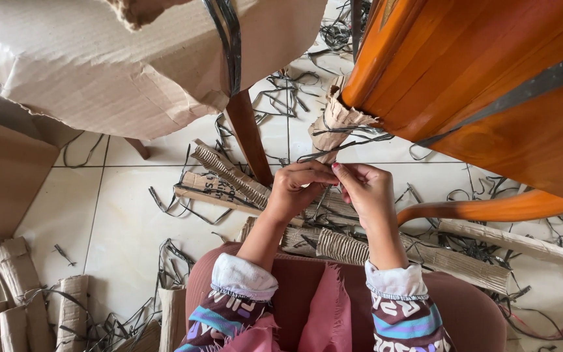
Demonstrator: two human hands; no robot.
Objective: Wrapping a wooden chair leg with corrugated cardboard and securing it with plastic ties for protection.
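My left hand (300, 188) and my right hand (366, 192) meet in front of me, fingertips pinched together on a thin black strap (340, 148). That strap runs up to a corrugated cardboard wrapping (333, 127) around a leg of the orange wooden furniture (483, 85). Both hands are closed around the strap's end, just below the wrapped leg. Whether the strap is knotted is hidden by my fingers.
A chair wrapped in brown cardboard (99, 65) with a black band (229, 45) stands at the upper left, its dark leg (249, 140) reaching down. Cardboard rolls (229, 175) and black strap scraps (177, 261) litter the tiled floor (118, 215). A curved orange rail (490, 210) is at right.
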